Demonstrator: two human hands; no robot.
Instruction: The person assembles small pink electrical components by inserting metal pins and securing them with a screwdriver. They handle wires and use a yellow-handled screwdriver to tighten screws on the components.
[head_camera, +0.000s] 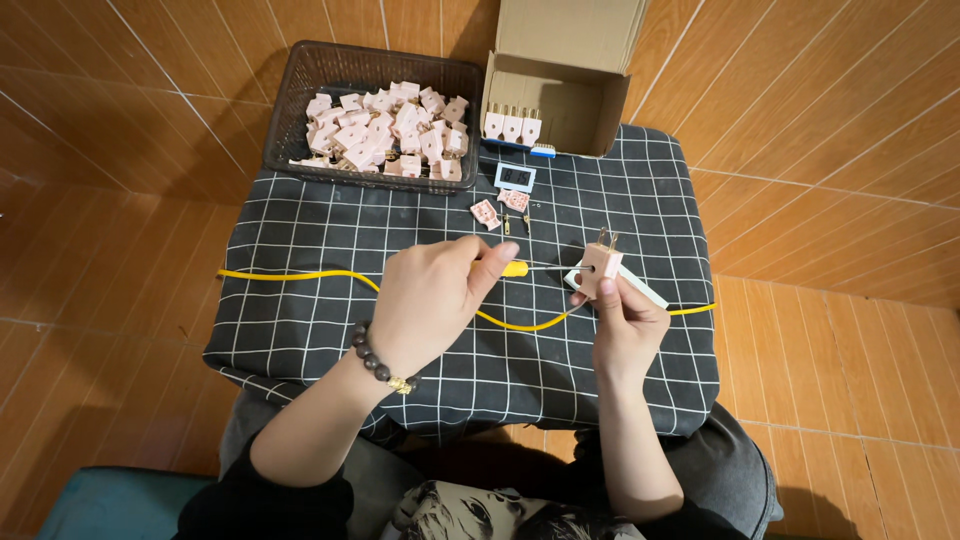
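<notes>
My left hand (432, 300) grips a yellow-handled screwdriver (512, 268), its shaft pointing right toward a pink plug. My right hand (628, 322) holds that pink two-pin plug (600, 266) upright, brass pins on top. A bead bracelet sits on my left wrist. Both hands hover over a small table covered by a black grid-pattern cloth (300, 330). A yellow cable (300, 275) runs across the cloth under my hands.
A dark mesh basket (300, 90) full of pink plug parts stands at the back left. An open cardboard box (590, 90) holds three finished plugs. A small digital timer (515, 177), loose plug halves (486, 214) and brass pins (507, 224) lie mid-table. A white block (640, 288) lies behind the held plug.
</notes>
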